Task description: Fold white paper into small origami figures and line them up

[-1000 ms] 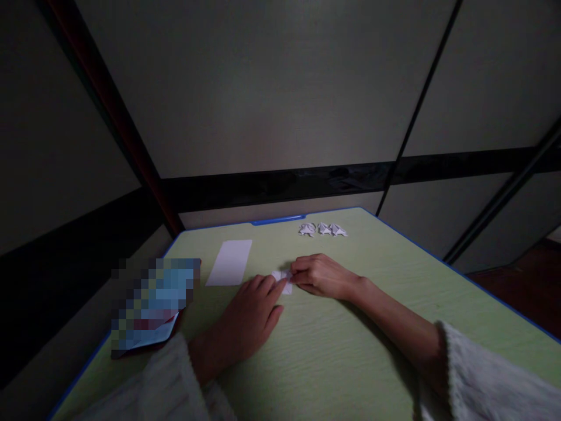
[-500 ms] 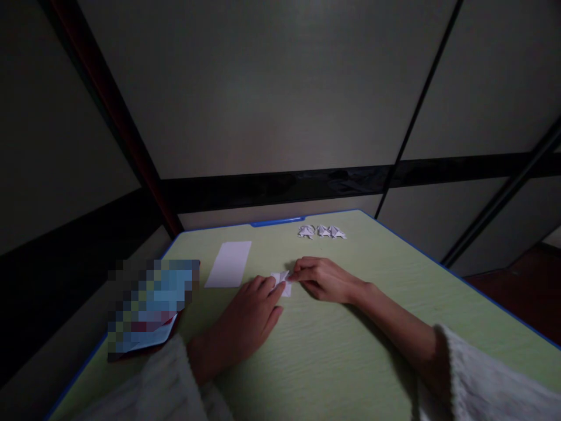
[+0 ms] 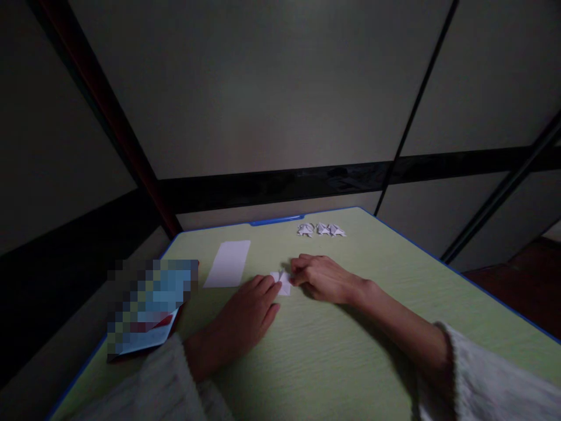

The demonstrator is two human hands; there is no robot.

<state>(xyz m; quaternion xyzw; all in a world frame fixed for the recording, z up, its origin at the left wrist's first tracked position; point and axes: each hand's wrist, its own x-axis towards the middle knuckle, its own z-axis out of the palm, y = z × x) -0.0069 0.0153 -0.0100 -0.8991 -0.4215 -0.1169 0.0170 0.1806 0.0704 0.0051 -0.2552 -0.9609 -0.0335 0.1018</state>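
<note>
A small folded piece of white paper (image 3: 284, 286) lies on the green table between my hands, creases running across it. My left hand (image 3: 248, 307) rests palm down with its fingertips on the paper's left part, the thumb stretched apart on the tabletop. At the paper's right edge, my right hand (image 3: 322, 278) has its fingers bent and pinched together on it. The fingers of that hand hide part of the edge. Farther back stand three small folded paper figures (image 3: 323, 229), two of them touching.
White paper sheets (image 3: 228, 263) lie to the left, beyond my left hand. A blurred-out flat object with a blue face (image 3: 158, 310) is at the table's left edge. The green table (image 3: 324, 362) has a blue rim and stands against panelled doors (image 3: 263, 88).
My left fingers have drawn back slightly from the middle of the folded paper, showing more of it. My right fingers have curled in more at its right edge. The view has shifted slightly.
</note>
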